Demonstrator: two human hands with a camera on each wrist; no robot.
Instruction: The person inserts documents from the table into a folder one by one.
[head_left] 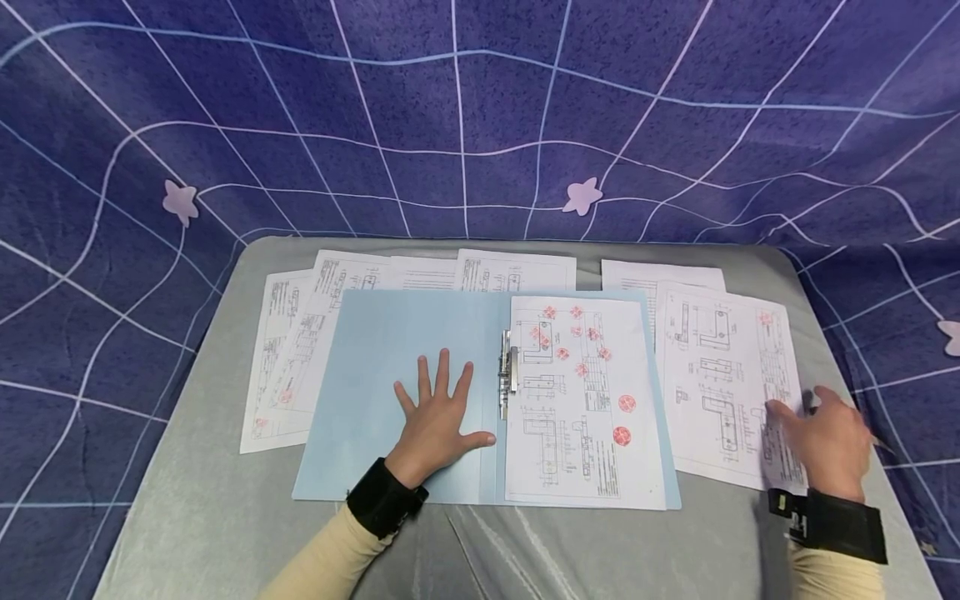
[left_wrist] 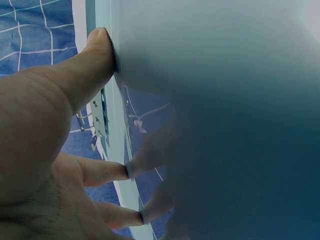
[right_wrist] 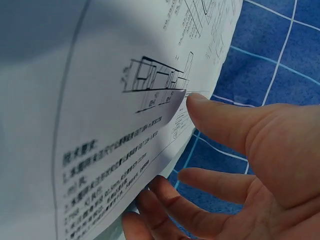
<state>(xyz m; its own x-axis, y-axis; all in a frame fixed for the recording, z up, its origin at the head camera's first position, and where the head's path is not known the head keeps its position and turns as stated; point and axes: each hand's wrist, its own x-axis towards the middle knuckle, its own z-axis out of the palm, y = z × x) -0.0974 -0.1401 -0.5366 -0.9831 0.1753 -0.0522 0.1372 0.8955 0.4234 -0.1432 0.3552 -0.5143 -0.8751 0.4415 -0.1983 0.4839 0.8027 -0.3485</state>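
Note:
A light-blue lever folder [head_left: 405, 333] lies spread on the table. My left hand [head_left: 433, 429] rests flat on its left cover, fingers spread, thumb pointing toward the metal clip [head_left: 508, 375]. In the left wrist view the thumb and fingertips touch the smooth cover. On the folder's right side lies a drawing sheet [head_left: 558, 450] with several red round stamps. At the far right, my right hand [head_left: 828, 446] is at the edge of another drawing sheet [head_left: 697, 383]. The right wrist view shows its thumb [right_wrist: 202, 105] at the printed face and loosely bent fingers [right_wrist: 162, 192] along the sheet's edge.
Several printed sheets [head_left: 277, 358] stick out from behind the folder's left side. More sheets, one at the top middle [head_left: 517, 267] and one at the top right [head_left: 663, 273], lie behind it. A grey cloth covers the table [head_left: 202, 467]; a blue gridded curtain [head_left: 420, 100] hangs behind.

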